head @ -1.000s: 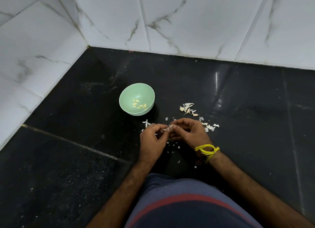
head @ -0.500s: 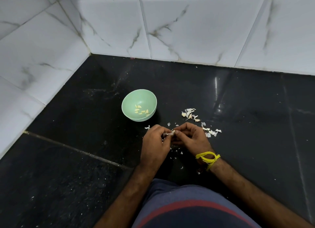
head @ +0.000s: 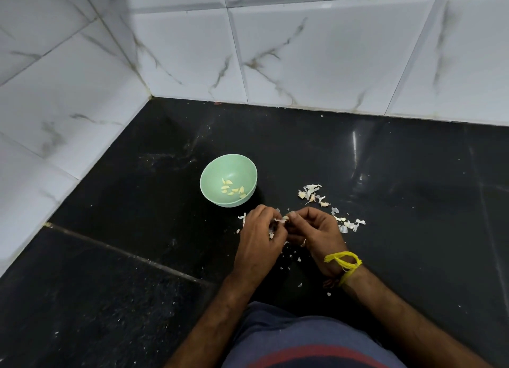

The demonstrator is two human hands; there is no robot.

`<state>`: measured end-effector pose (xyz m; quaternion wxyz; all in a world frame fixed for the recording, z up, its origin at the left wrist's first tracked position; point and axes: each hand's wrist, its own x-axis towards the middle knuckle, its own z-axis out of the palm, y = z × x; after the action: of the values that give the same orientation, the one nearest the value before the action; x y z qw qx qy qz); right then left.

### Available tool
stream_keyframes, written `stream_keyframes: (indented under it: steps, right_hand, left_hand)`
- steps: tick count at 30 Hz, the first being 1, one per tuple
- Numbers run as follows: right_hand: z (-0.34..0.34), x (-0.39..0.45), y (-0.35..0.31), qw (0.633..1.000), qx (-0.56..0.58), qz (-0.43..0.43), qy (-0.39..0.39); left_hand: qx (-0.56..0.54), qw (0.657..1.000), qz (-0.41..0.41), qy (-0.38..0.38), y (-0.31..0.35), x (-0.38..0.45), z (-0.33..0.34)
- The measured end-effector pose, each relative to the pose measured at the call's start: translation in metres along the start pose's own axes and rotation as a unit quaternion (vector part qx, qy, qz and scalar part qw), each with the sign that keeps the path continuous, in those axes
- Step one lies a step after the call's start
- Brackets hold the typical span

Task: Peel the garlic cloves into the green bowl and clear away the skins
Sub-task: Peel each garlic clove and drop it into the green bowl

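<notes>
While the round, smooth green bowl [head: 228,179] sits left of centre with pale peeled cloves [head: 232,190] inside, the left hand [head: 259,241] and right hand [head: 316,234] both pinch one papery garlic clove [head: 283,219] with curled fingers; dry skins [head: 312,194] lie at right.

Dim, soft picture: glare streaks the dark floor [head: 355,150], wall tiles [head: 316,56] bow at the edges.
</notes>
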<state>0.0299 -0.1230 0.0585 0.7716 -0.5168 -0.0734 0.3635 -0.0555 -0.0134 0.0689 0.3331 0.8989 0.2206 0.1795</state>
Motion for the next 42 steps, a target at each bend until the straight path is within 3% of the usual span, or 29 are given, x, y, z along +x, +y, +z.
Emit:
stream_keyframes:
  steps: [11,17,24,28,40,42]
  right_hand:
    - [-0.006,0.004,-0.006,0.994,0.095,0.058,-0.004]
    - [-0.010,0.008,-0.007,0.990,0.125,0.061,0.008]
    - [-0.007,0.006,-0.007,0.996,0.084,0.037,0.011]
    - [-0.007,0.005,-0.005,0.999,0.030,-0.009,0.013]
    - [-0.004,-0.002,-0.001,0.989,-0.117,-0.096,0.004]
    - [-0.004,-0.003,-0.001,0.988,-0.118,-0.096,-0.003]
  left_hand:
    - [-0.070,0.998,-0.005,-0.006,0.003,0.002,0.000]
    - [-0.187,0.978,-0.090,0.017,0.001,0.000,-0.001]
    - [-0.236,0.964,-0.121,0.021,0.000,-0.003,0.003]
    - [-0.298,0.940,-0.166,0.028,-0.001,-0.001,0.002]
    - [-0.398,0.876,-0.270,-0.045,0.009,0.003,-0.002]
    - [-0.389,0.879,-0.272,-0.036,0.009,0.003,-0.002]
